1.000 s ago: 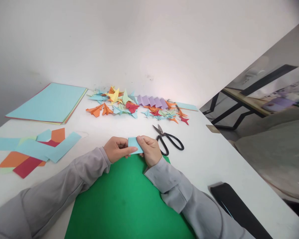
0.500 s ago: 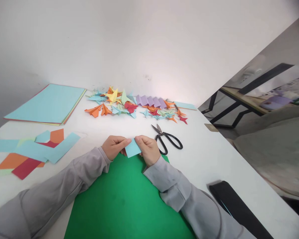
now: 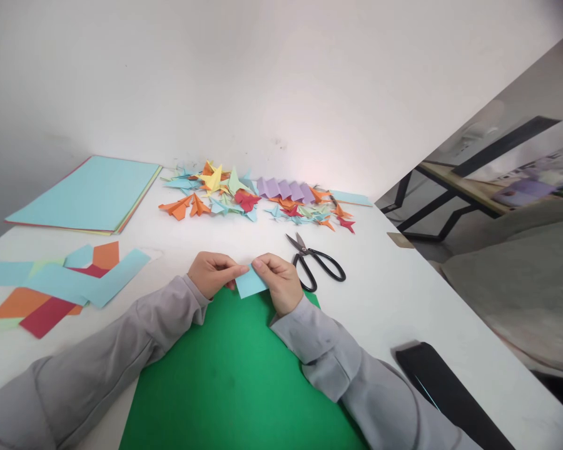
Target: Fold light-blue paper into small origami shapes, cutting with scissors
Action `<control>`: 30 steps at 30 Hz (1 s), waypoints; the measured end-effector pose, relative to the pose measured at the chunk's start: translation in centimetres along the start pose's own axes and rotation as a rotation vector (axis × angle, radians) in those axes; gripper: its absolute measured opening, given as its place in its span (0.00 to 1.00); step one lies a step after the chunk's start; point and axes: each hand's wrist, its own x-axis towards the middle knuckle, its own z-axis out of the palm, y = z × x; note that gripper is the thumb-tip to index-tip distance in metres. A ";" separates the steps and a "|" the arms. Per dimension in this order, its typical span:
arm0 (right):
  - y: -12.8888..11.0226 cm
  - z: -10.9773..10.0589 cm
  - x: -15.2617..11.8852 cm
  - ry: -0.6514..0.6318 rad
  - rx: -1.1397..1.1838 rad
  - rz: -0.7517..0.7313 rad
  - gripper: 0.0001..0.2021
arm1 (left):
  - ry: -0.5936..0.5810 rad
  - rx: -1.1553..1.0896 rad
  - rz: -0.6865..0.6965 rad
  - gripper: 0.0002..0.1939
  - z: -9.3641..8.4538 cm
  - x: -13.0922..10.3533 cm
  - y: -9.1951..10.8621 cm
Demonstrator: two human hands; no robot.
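Observation:
A small light-blue piece of paper (image 3: 250, 285) is held between both hands over the far edge of a green sheet (image 3: 244, 369). My left hand (image 3: 214, 274) pinches its upper left corner with thumb and fingers. At the paper's upper right, my right hand (image 3: 281, 280) grips it, the thumb lying on top. The two thumbs are close together along the top edge. Fingers behind the paper are mostly hidden. Black-handled scissors (image 3: 309, 259) lie just right of my right hand, blades partly apart and pointing away.
Coloured paper strips (image 3: 65, 281) lie loosely at the left, before a stack of large coloured sheets (image 3: 87, 194). Folded paper shapes (image 3: 216, 187) crowd along the wall, with a pleated purple paper (image 3: 285, 190) among them. A long black object (image 3: 445, 390) rests at the right.
Both hands keep their hold on the light-blue paper. The thumbs have shifted slightly along its top edge, the right one a little to the left.

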 end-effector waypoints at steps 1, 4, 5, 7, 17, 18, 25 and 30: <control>0.0 0.0 0.0 0.020 -0.018 -0.015 0.12 | 0.018 -0.015 -0.015 0.14 0.0 0.0 0.0; 0.2 -0.1 -0.1 0.078 -0.069 -0.071 0.10 | 0.006 -0.077 -0.021 0.16 -0.1 0.1 0.0; 0.2 -0.2 0.0 0.096 -0.074 -0.079 0.10 | -0.005 -0.101 -0.018 0.16 -0.1 0.1 -0.1; 0.2 -0.3 0.0 0.114 -0.070 -0.096 0.09 | -0.012 -0.147 -0.013 0.15 -0.1 0.1 -0.2; 0.1 -0.2 0.0 0.033 -0.071 -0.283 0.04 | 0.062 -0.216 0.013 0.11 -0.1 0.3 -0.4; 0.1 -0.3 -0.1 0.034 -0.083 -0.297 0.04 | 0.062 -0.213 -0.002 0.11 0.0 0.2 -0.3; 0.2 -0.6 -0.1 0.027 -0.165 -0.354 0.07 | 0.056 -0.277 0.022 0.10 0.1 0.2 -0.2; 0.4 -0.7 -0.1 0.038 -0.188 -0.400 0.07 | 0.061 -0.283 0.009 0.10 0.1 0.2 -0.2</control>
